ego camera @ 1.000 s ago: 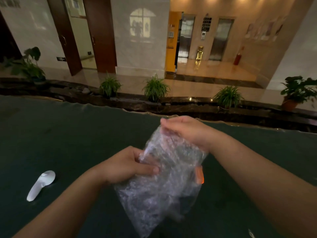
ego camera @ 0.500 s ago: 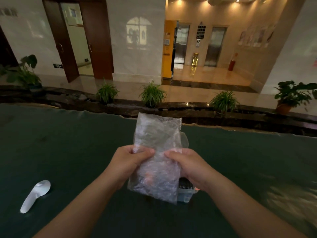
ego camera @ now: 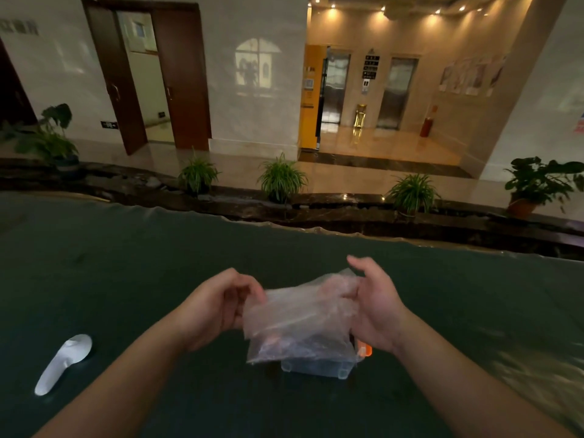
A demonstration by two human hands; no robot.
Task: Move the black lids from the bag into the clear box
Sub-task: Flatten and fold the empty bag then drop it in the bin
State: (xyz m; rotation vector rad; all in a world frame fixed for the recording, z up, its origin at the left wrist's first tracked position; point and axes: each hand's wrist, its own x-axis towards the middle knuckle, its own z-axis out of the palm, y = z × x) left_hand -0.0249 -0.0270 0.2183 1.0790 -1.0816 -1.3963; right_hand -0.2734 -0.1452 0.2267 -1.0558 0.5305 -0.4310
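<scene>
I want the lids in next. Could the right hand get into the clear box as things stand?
Probably not yet. The bubble-wrap bag, gripped by the left hand and right hand, hangs over the clear box, covering its top; only its near wall shows.

Bag (ego camera: 300,320) hazy between the pinching hands, contents just a dark smear, lids impossible to pick out. Box (ego camera: 316,368) below the grip mostly covered. Forearms cut off at bottom edge.

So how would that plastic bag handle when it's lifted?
Probably floppy: the bag sags and creases between the left hand and right hand. Likely light, since fingertip pinches carry it. Its glossy film may be slippery.
</scene>
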